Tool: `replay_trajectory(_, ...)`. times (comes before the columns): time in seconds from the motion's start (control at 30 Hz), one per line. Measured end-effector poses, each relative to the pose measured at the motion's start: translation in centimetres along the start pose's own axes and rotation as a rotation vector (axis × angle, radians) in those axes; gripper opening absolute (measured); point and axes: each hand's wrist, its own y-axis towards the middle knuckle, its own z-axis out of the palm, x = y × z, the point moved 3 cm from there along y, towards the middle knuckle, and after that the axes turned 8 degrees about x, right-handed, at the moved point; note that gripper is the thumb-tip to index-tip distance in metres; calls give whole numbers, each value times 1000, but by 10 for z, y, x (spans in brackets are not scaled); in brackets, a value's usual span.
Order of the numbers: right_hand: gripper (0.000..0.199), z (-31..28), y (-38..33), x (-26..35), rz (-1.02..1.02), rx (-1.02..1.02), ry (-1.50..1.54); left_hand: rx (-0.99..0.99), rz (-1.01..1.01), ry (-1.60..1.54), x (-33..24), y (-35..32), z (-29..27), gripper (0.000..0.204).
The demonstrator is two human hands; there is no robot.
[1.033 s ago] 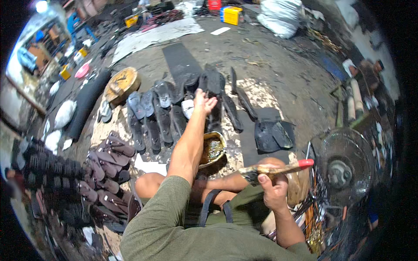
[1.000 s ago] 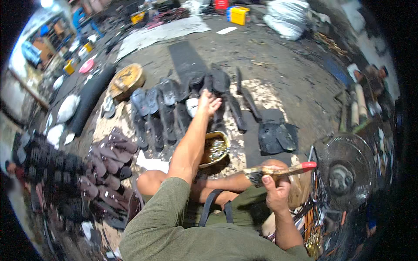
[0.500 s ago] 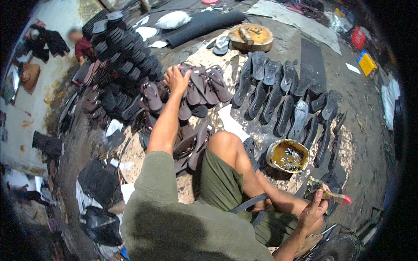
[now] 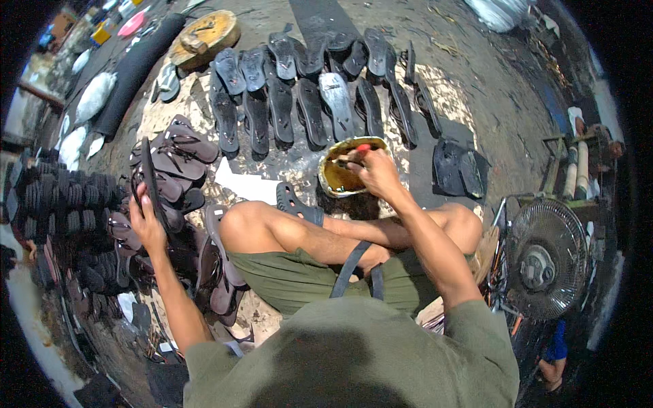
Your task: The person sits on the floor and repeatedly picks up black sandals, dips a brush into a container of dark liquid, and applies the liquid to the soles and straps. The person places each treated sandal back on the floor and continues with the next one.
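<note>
Apart, left hand [image 4: 144, 221] gripping edge-on sandal [image 4: 152, 183], right hand [image 4: 374, 170] over pot [image 4: 322, 178]

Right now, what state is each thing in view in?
Left hand: closed on a dark sandal
Dark sandal: held on edge
Right hand: closed on a red-handled brush
Red-handled brush: at the pot; dipped or not, unclear
Pot: uncovered, amber liquid inside
Black soles: laid in rows
Brown sandals: heaped
Black roll: rolled up
Fan: upright; spinning unclear
</note>
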Motion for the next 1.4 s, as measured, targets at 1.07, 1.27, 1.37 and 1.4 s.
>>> replay_trajectory(1.07,23,-137,-66,68,-40,-362,862,803,-392,-1395,-213,-191,216,56)
replay_trajectory(1.27,22,-104,-79,73,-290,-483,935,686,-425,-1493,-210,-186,218,66)
replay_trajectory(1.37,18,-148,-69,91,-449,-564,940,672,-442,-1529,-199,-186,217,65)
replay_trajectory(1.4,19,-147,-67,100,-553,-608,738,713,-491,-1589,-197,-180,220,64)
